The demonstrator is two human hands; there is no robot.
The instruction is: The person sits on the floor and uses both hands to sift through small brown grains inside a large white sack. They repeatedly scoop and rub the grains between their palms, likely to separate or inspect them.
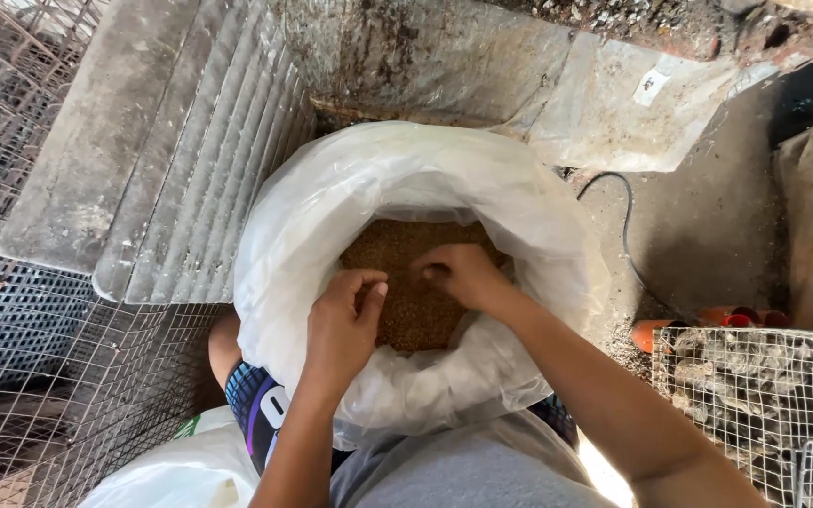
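Both hands were down in the big white plastic sack (406, 179), its mouth rolled wide open between the person's knees. Inside lay a bed of fine brown grain (397, 259), filling the sack's middle. The left hand (342, 325) hung at the near rim, fingers curled and pinched together over the grain, thumb tucked against them; whether it actually held any grain could not be told. The right hand (463, 273) reached in from the other side, knuckles up, fingers bent into a loose fist right on the grain's surface. The two hands sat close, just apart, not touching.

To the left of the sack stood a ribbed grey metal sheet (209, 160), leaning against wire mesh cages (39, 376). Behind the sack, a dusty grey floor (708, 226) carried a thin black cable (625, 235) looping past the sack's right side. At the lower right, a small wire cage (755, 386) sat beside orange and red plastic cups (698, 325).
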